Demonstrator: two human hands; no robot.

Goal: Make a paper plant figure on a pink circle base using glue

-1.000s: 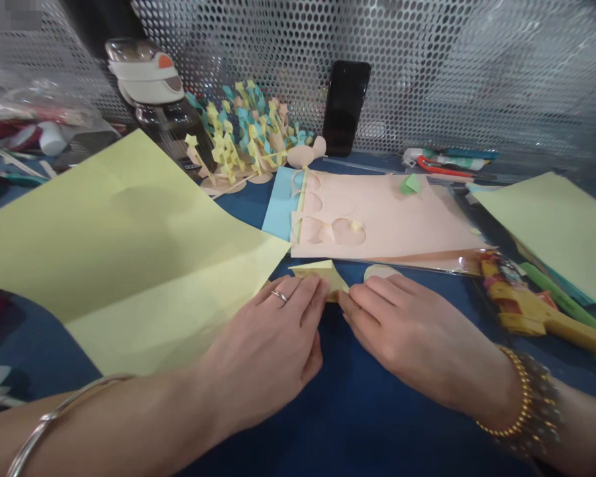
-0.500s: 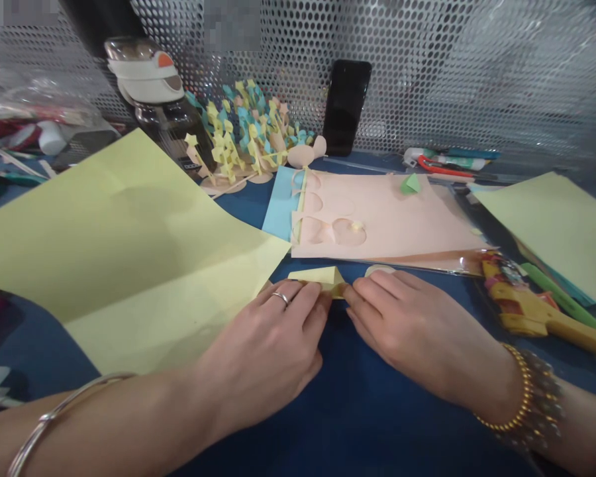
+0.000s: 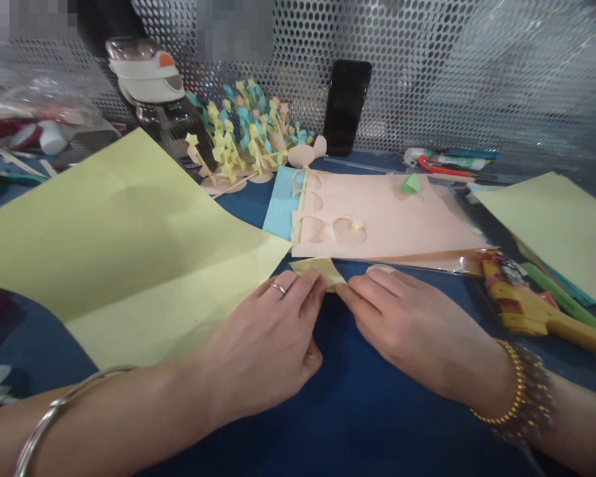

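Observation:
A small piece of folded yellow paper [image 3: 318,266] lies on the blue tabletop in front of me. My left hand [image 3: 273,331], wearing a ring, presses it down with closed fingers. At its right corner, the bunched fingertips of my right hand [image 3: 412,324] touch the same paper; the thumb is hidden. A pale round paper piece [image 3: 381,268] shows partly behind the right fingers. Left of the paper, a large yellow sheet [image 3: 144,232] reaches under or beside my left hand. Just beyond lie pink sheets [image 3: 397,218] with round cut-outs.
Paper stars on stems [image 3: 248,129] stand at the back, beside a dark bottle [image 3: 171,119]. A black phone [image 3: 347,106] leans on the perforated metal panel [image 3: 288,40]. A yellow-handled glue gun [image 3: 526,311] lies right, near yellow sheets [image 3: 566,225] and pens [image 3: 451,161].
The folded yellow paper's raised flap now lies flatter, and its top edge sits slightly farther back. Both hands have shifted only slightly.

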